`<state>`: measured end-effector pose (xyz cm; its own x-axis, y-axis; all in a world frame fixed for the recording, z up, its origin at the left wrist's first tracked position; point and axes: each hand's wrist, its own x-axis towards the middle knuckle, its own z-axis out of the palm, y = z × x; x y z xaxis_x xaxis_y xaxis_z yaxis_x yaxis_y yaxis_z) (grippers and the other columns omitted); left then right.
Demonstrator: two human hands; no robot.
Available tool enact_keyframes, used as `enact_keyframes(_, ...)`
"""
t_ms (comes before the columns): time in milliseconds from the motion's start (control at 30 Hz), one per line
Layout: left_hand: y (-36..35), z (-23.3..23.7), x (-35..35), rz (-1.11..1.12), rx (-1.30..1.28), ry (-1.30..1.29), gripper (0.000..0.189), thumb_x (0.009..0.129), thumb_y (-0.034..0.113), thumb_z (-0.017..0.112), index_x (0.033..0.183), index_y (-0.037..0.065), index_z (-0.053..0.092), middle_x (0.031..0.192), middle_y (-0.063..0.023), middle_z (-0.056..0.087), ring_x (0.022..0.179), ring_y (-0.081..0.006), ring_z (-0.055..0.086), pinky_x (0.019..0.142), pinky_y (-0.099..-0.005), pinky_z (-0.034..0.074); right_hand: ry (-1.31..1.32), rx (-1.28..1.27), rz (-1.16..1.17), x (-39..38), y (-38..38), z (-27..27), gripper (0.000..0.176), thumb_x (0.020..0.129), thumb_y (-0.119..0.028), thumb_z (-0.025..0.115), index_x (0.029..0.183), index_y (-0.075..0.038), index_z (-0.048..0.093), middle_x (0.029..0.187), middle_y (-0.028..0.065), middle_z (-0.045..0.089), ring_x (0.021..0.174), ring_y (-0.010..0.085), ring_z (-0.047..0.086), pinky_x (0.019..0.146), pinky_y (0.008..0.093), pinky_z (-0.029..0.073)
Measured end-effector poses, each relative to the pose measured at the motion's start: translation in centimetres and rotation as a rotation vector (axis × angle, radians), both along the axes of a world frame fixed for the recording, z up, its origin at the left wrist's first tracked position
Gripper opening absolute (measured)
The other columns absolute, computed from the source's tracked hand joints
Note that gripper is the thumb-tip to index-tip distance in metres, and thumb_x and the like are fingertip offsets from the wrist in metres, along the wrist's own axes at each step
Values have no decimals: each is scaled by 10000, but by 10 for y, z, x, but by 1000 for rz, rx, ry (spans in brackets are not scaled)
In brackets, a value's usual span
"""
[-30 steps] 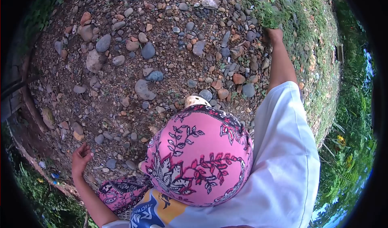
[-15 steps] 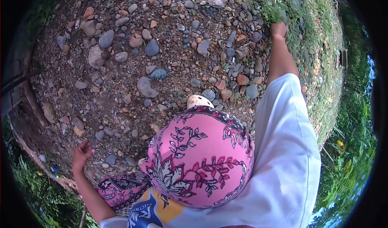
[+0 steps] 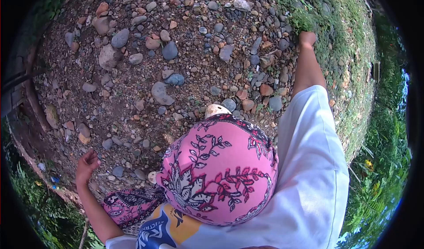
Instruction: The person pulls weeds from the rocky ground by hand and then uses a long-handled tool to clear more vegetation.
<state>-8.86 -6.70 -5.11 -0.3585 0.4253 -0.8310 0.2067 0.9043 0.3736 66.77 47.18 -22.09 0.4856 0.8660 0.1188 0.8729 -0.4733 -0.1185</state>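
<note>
My right hand (image 3: 307, 39) reaches far out to the upper right, closed in a fist around a low clump of green weeds (image 3: 302, 21) among the stones. The fingertips are hidden from me. On the other side, my left hand (image 3: 87, 167) hangs in the air over stony ground, fingers loosely curled and thumb apart, with nothing in it. Between my arms bulges my knee under pink floral cloth (image 3: 221, 169), with the toe of a pale clog (image 3: 217, 110) showing beyond it.
Loose stones and gravel (image 3: 145, 112) cover the ground. Short greenery (image 3: 340, 37) grows along the right. A brown branch or root (image 3: 35, 98) lies at the left. Taller plants (image 3: 380, 160) stand at the far right edge.
The view has shifted slightly. My left hand has moved a little to the left, its fingers still loosely curled. My right hand stays closed at the weeds, slightly lower in view.
</note>
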Motion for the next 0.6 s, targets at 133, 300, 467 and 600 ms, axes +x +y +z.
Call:
enact_keyframes(133, -6, -4, -5, -8, 17, -12, 684, 660, 48, 698, 1259, -53, 383, 1139, -148, 534, 991, -191, 534, 862, -298, 438, 66, 85, 17, 11, 0, -8, 290, 786, -250, 504, 920, -24, 627, 941, 202, 613, 866, 363, 586, 744, 403, 456)
enact_keyframes(300, -6, -7, -7, 35, 30, -24, 667, 658, 18, 693, 1240, -80, 383, 1142, -155, 533, 996, -197, 538, 867, -305, 439, 192, 165, -40, 11, -6, -9, 367, 760, -326, 578, 957, -20, 617, 949, 183, 619, 831, 339, 601, 718, 399, 457)
enact_keyframes(467, -5, -8, -9, 40, 35, -38, 666, 667, 30, 695, 1245, -73, 381, 1140, -150, 533, 998, -195, 538, 863, -302, 441, 389, 278, -95, 12, -10, -7, 410, 685, -268, 698, 965, 15, 604, 877, 126, 631, 749, 231, 590, 670, 349, 454)
enact_keyframes(600, -5, -7, -9, 46, 43, -41, 663, 674, 33, 693, 1248, -72, 378, 1138, -149, 533, 1000, -195, 538, 861, -299, 443, 665, 321, -141, 10, -15, 2, 351, 656, -112, 743, 960, -5, 603, 854, 52, 613, 744, 166, 545, 641, 311, 444)
